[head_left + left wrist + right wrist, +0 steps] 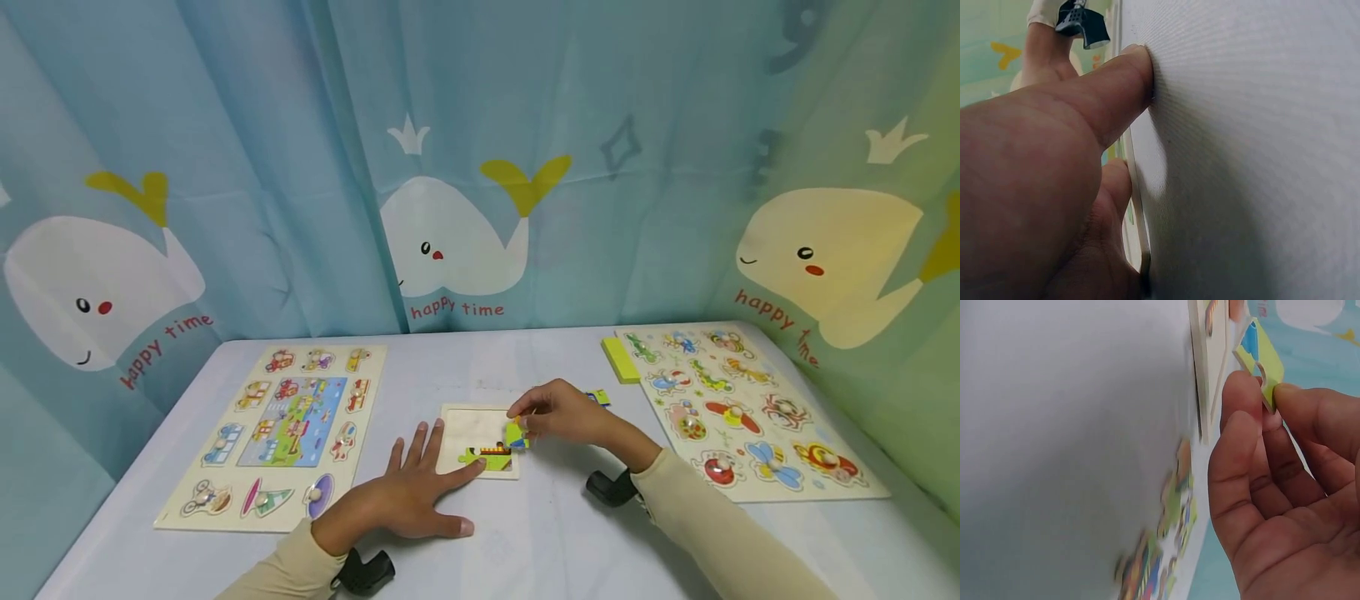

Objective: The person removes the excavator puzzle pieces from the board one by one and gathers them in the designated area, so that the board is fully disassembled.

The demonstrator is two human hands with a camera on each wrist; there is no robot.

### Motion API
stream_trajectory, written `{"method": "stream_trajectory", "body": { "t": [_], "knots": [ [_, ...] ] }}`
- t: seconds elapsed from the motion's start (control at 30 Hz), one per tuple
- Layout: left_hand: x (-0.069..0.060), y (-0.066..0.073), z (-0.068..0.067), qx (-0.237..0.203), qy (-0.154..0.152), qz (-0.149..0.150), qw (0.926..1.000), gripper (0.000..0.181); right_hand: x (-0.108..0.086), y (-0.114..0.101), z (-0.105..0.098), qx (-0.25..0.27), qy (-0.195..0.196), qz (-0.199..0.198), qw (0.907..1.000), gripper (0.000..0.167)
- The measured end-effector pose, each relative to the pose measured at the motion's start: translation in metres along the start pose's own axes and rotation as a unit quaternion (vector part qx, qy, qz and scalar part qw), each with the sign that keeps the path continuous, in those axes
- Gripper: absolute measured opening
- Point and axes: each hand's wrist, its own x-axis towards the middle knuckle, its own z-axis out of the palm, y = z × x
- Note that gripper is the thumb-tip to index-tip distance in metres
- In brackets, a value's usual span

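Note:
A small wooden puzzle tray (pixel 472 423) lies mid-table, with green patterned pieces (pixel 495 458) along its near edge. My left hand (pixel 412 496) lies with fingers spread over the tray's left side; its index fingertip touches the green pieces. In the left wrist view, the left thumb (pixel 1124 84) rests on the tabletop. Above the tray's right edge, my right hand (pixel 562 412) pinches a green and blue puzzle piece (pixel 516 433) between thumb and fingers. The right wrist view shows that puzzle piece (pixel 1270 356) tilted and clear of the tray (pixel 1202 381).
Loose puzzle pieces (pixel 1179 500) lie right of the tray, mostly hidden behind the right hand in the head view. A vehicle peg board (pixel 225 400) is at left, an insect peg board (pixel 720 400) at right. Beside the latter lies a yellow-green block (pixel 620 361). A whale-print curtain (pixel 465 83) hangs behind.

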Motion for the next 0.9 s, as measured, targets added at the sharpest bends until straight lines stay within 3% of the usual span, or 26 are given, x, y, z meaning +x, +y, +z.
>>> {"method": "stream_trajectory", "body": {
  "t": [0.43, 0.63, 0.9],
  "knots": [
    [-0.001, -0.001, 0.000, -0.001, -0.001, 0.003, 1.0000, 0.076, -0.028, 0.009, -0.032, -0.012, 0.016, 0.031, 0.9993, 0.018],
    [-0.001, -0.001, 0.000, -0.002, 0.006, 0.007, 1.0000, 0.076, -0.029, 0.013, -0.031, -0.001, 0.000, 0.030, 0.9995, 0.017],
    [-0.001, -0.001, -0.001, -0.007, 0.005, 0.009, 0.9999, 0.076, -0.027, 0.017, -0.025, 0.009, -0.050, 0.028, 0.9983, 0.014]
  ]
}}
